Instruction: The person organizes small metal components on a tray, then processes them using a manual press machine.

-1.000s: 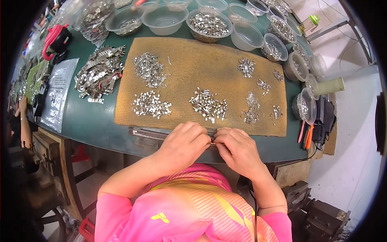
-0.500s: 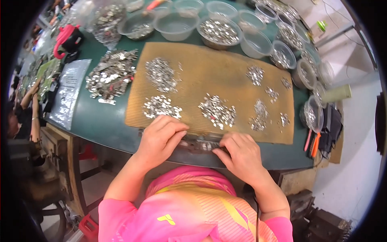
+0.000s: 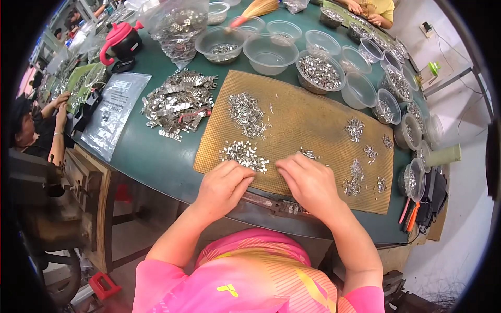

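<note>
My left hand (image 3: 223, 183) is over the near edge of the tan ribbed mat (image 3: 308, 117), thumb and fingers pressed together beside a pile of small shiny metal pieces (image 3: 244, 154). Just to its right, my right hand (image 3: 309, 182) is also pinched, in front of another metal pile (image 3: 309, 154) that it mostly covers. Whatever either pinch holds is too small or hidden to make out. Below the hands, a long dark metal fixture (image 3: 263, 202) lies along the table's front edge, with small bright parts in it near my right hand.
More piles lie on the mat, including slim pieces (image 3: 247, 115). Left of it are a heap of metal strips (image 3: 180, 101) and a clear plastic bag (image 3: 117, 112). Plastic bowls (image 3: 270, 55) line the back and right. Orange-handled pliers (image 3: 412, 216) lie far right. Other people work nearby.
My right hand has gone from the fixture up over the mat, nearer my left hand. My left hand has come off the fixture's left end. The whole view has shifted and turned.
</note>
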{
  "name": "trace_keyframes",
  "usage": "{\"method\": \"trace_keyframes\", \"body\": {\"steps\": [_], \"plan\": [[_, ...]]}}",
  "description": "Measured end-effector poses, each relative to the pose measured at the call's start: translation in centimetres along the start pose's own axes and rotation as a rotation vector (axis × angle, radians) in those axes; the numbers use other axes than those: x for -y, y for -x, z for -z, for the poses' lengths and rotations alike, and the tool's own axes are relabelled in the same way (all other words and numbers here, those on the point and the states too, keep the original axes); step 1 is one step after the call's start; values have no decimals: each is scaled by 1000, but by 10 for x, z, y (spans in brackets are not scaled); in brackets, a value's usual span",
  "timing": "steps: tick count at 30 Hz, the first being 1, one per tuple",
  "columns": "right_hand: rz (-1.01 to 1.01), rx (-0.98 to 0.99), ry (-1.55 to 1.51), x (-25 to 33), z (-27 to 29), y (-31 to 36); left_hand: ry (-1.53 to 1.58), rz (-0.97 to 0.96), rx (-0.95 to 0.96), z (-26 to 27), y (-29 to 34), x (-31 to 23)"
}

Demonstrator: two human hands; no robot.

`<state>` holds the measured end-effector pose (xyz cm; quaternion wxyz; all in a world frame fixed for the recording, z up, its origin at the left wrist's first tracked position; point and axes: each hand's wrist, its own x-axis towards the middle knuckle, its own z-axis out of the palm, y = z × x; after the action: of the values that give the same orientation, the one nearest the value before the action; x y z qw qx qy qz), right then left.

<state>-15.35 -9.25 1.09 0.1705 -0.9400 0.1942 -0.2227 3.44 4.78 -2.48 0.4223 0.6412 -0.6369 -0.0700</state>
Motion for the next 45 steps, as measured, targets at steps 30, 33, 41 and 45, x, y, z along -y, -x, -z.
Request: {"method": "trace_keyframes", "body": {"steps": [30, 33, 41, 45], "plan": [[-12, 122, 2, 10, 43, 63, 98, 26, 29, 8, -3, -4], [-32, 103, 29, 16, 37, 77, 72, -35, 19, 6, -6, -8], [-53, 39, 127, 23, 28, 86, 133, -111, 94, -15, -14, -34], [-123, 65, -42, 11, 43, 88, 185, -211, 201, -33, -15, -49]]}}
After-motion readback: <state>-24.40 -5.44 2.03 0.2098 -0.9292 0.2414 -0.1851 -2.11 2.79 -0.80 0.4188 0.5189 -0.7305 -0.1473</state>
